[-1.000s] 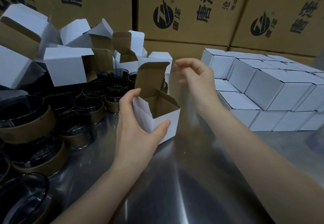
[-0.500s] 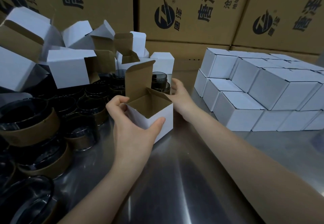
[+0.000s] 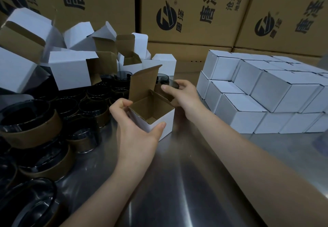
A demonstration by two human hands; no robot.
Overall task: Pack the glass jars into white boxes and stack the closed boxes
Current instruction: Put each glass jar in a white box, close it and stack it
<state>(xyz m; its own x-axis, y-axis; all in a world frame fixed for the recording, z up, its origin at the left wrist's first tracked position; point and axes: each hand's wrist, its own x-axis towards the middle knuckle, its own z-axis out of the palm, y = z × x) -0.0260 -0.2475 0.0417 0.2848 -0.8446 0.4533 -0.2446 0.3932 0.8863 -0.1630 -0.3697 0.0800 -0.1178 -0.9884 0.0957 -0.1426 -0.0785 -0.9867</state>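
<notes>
An open white box (image 3: 164, 120) with a brown inside stands on the steel table (image 3: 177, 182), its lid flap upright. My left hand (image 3: 136, 129) grips the box's near left corner, thumb on the front wall. My right hand (image 3: 182, 95) reaches behind the box and curls round a dark glass jar (image 3: 168, 82), largely hidden by the flap and my fingers. Closed white boxes (image 3: 266, 93) lie stacked in two layers at the right. Several dark jars with brown paper bands (image 3: 92, 106) crowd the left side.
Empty open white boxes (image 3: 71, 70) are heaped at the back left above the jars. Large brown cartons with black print (image 3: 186, 10) wall off the back. Bare steel runs between my forearms toward the near edge.
My right hand dropped from above the box, reached behind it and closed round a dark jar. My left hand kept holding the open box in place.
</notes>
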